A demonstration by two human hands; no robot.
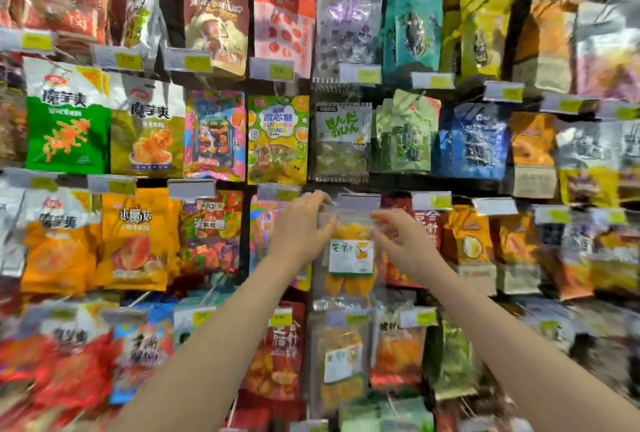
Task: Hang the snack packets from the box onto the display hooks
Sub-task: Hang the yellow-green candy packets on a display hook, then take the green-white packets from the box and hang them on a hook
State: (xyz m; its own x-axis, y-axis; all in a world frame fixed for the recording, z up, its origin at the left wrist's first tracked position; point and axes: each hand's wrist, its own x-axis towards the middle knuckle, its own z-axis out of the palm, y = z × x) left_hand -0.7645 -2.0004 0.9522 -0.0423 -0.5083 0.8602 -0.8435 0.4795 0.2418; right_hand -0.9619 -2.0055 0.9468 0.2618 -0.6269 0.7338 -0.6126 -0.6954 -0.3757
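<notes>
A clear snack packet (350, 251) with orange dried fruit and a white label hangs at the middle of the display wall, under a grey price tag (358, 201). My left hand (301, 223) grips its top left corner, fingers pinched at the header. My right hand (398, 237) holds the packet's upper right edge with curled fingers. The hook itself is hidden behind the tag and the packet. The box is not in view.
Rows of hanging snack packets fill the wall on every side, each row under price tags. A similar clear packet of orange fruit (341, 362) hangs just below. Orange bags (135, 241) hang to the left, red ones (427, 223) directly right.
</notes>
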